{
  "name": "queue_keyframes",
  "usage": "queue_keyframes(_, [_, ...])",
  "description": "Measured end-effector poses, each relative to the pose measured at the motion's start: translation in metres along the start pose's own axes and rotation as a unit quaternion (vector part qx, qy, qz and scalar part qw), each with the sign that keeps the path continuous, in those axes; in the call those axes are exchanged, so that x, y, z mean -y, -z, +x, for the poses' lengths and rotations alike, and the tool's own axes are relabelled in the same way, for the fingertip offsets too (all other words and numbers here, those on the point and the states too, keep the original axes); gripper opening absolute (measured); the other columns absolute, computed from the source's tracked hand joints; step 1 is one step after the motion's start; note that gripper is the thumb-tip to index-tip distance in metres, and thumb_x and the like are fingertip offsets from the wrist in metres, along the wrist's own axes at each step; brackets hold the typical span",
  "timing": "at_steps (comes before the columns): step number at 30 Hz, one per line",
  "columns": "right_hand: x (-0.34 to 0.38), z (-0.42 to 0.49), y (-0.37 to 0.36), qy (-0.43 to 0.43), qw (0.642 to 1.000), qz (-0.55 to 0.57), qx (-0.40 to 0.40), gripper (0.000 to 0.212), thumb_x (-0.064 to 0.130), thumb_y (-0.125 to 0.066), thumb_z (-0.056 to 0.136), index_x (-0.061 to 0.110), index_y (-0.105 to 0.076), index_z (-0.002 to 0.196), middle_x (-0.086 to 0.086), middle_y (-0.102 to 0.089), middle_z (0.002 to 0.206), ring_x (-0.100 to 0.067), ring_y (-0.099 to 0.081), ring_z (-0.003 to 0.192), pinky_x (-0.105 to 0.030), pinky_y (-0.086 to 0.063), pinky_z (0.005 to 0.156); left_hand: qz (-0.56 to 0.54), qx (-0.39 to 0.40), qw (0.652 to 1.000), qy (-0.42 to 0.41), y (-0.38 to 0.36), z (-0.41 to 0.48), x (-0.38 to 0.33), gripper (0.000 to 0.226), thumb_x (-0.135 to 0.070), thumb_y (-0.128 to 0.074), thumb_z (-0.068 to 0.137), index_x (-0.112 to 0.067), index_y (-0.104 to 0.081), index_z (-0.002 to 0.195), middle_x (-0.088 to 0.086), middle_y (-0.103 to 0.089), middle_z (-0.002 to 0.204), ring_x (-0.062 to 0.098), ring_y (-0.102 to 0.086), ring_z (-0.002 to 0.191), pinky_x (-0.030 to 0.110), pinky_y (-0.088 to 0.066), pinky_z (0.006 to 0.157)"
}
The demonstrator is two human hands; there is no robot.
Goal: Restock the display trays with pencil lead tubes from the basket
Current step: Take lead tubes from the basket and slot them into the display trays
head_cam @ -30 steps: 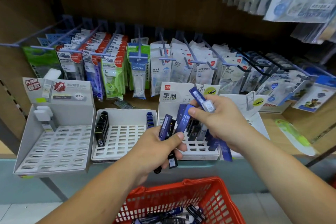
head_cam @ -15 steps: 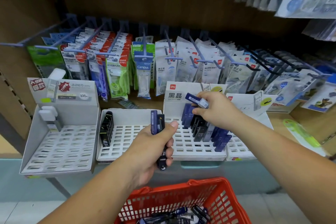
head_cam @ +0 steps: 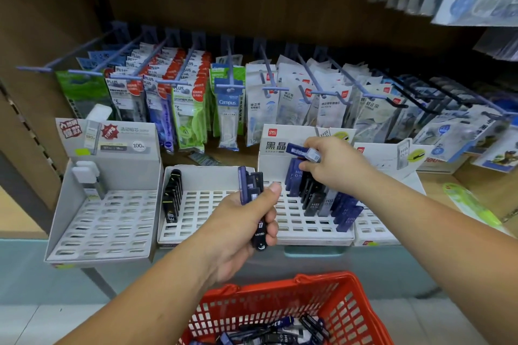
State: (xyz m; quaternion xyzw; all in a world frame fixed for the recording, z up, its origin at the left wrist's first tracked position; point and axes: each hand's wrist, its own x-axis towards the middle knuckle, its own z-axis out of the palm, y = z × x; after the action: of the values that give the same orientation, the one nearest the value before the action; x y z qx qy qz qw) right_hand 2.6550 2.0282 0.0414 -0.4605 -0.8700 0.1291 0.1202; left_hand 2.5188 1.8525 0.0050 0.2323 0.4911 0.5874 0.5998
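Hands at the shelf's (head_cam: 392, 266) front edge: the left hand (head_cam: 241, 221) was curled round a bunch of dark blue and black pencil lead tubes (head_cam: 251, 185), thumb pressed along them, and held them upright in front of the join between two white display trays. The right hand (head_cam: 333, 168) pinched a single blue tube (head_cam: 304, 151) with a clear cap between thumb and fingers, nearly level over the back rows of the deli-branded tray (head_cam: 297, 227), where blue, black and grey standing tubes (head_cam: 322, 199) leaned in their slots. The middle tray (head_cam: 201, 210) held a row of black tubes (head_cam: 172, 196) along its left edge. The grey tray (head_cam: 106, 221) at the shelf's left end held a white item in its back left corner. A red basket (head_cam: 350, 314) below the shelf's front edge held loose tubes (head_cam: 274, 330). Hanging packets (head_cam: 228, 103) filled the hooks behind the trays.
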Motion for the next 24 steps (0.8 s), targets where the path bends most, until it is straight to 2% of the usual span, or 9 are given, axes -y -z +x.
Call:
queue_keyframes(4, [0.004, -0.001, 0.002, -0.009, 0.997, 0.065, 0.029, 0.022, 0.020, -0.078, 0.089, 0.013, -0.071, 0.109, -0.012, -0.071, 0.111, -0.031, -0.065, 0.106, -0.040, -0.053, 0.093, -0.010, 0.026, 0.999, 0.031, 0.001, -0.006, -0.007, 0.034, -0.050, -0.064, 0.093, -0.017, -0.060, 0.087, 0.004, -0.057, 0.068, 0.019, -0.058, 0.057, 0.038, -0.058, 0.057])
queue_keyframes(6, [-0.002, 0.000, -0.002, -0.017, 0.999, 0.017, 0.025, 0.016, 0.026, -0.078, 0.088, 0.022, -0.070, 0.100, -0.004, -0.071, 0.097, -0.031, -0.066, 0.100, -0.042, -0.055, 0.088, -0.012, 0.030, 0.999, 0.042, 0.003, -0.007, -0.008, 0.035, -0.053, -0.062, 0.094, -0.018, -0.060, 0.095, 0.005, -0.061, 0.072, 0.021, -0.062, 0.060, 0.041, -0.059, 0.058])
queue_keyframes(9, [-0.007, -0.001, -0.007, -0.022, 0.998, -0.021, 0.047, 0.019, 0.037, -0.078, 0.088, 0.025, -0.069, 0.099, 0.008, -0.062, 0.078, -0.026, -0.063, 0.087, -0.038, -0.056, 0.082, 0.034, 0.028, 0.999, 0.026, 0.007, -0.006, -0.004, 0.035, -0.046, -0.068, 0.093, -0.015, -0.058, 0.103, 0.006, -0.061, 0.074, 0.020, -0.060, 0.060, 0.033, -0.052, 0.050])
queue_keyframes(12, [0.000, -0.004, 0.000, -0.001, 0.999, -0.016, 0.032, 0.033, 0.042, -0.074, 0.091, 0.022, -0.072, 0.117, 0.003, -0.071, 0.096, -0.021, -0.065, 0.092, -0.035, -0.054, 0.082, 0.070, 0.039, 0.997, 0.006, 0.010, -0.005, 0.000, 0.026, -0.037, -0.072, 0.094, -0.014, -0.059, 0.097, 0.005, -0.056, 0.072, 0.018, -0.053, 0.058, 0.028, -0.040, 0.046])
queue_keyframes(13, [0.005, -0.007, 0.005, 0.007, 1.000, 0.003, 0.015, 0.029, 0.041, -0.072, 0.093, 0.019, -0.073, 0.112, 0.000, -0.071, 0.093, -0.018, -0.064, 0.084, -0.032, -0.052, 0.076, 0.084, 0.044, 0.995, 0.002, 0.010, -0.005, 0.001, 0.024, -0.034, -0.072, 0.095, -0.015, -0.059, 0.095, 0.004, -0.054, 0.070, 0.017, -0.051, 0.057, 0.027, -0.036, 0.046])
queue_keyframes(15, [0.019, -0.019, 0.013, 0.016, 0.991, 0.135, 0.008, 0.027, 0.038, -0.071, 0.095, 0.012, -0.074, 0.092, -0.003, -0.063, 0.068, -0.015, -0.052, 0.059, -0.030, -0.041, 0.059, 0.118, 0.053, 0.992, -0.004, 0.009, -0.006, 0.001, 0.021, -0.031, -0.073, 0.095, -0.015, -0.060, 0.092, 0.003, -0.051, 0.069, 0.015, -0.047, 0.056, 0.026, -0.031, 0.046])
queue_keyframes(18, [0.047, -0.051, 0.023, 0.004, 0.940, 0.331, 0.080, 0.033, 0.041, -0.071, 0.094, 0.012, -0.069, 0.078, 0.002, -0.038, 0.050, -0.015, -0.030, 0.044, -0.024, -0.025, 0.044, 0.164, 0.070, 0.984, -0.017, 0.006, -0.008, 0.003, 0.021, -0.029, -0.076, 0.093, -0.015, -0.061, 0.087, 0.005, -0.050, 0.066, 0.016, -0.046, 0.055, 0.026, -0.030, 0.044])
queue_keyframes(21, [0.061, -0.071, 0.023, 0.078, 0.949, 0.290, 0.099, 0.033, 0.035, -0.071, 0.095, 0.015, -0.061, 0.071, 0.003, -0.038, 0.057, -0.012, -0.032, 0.053, -0.028, -0.027, 0.049, 0.207, 0.077, 0.975, -0.024, 0.000, -0.011, 0.005, 0.023, -0.026, -0.080, 0.090, -0.015, -0.061, 0.082, 0.005, -0.051, 0.061, 0.016, -0.048, 0.054, 0.027, -0.034, 0.045])
queue_keyframes(24, [0.060, -0.075, 0.023, 0.099, 0.965, 0.231, 0.078, 0.021, 0.028, -0.074, 0.094, 0.016, -0.071, 0.077, 0.004, -0.053, 0.058, -0.005, -0.042, 0.053, -0.026, -0.035, 0.053, 0.226, 0.070, 0.971, -0.027, -0.004, -0.016, 0.005, 0.023, -0.025, -0.082, 0.087, -0.013, -0.063, 0.085, 0.005, -0.054, 0.060, 0.017, -0.049, 0.054, 0.027, -0.035, 0.046])
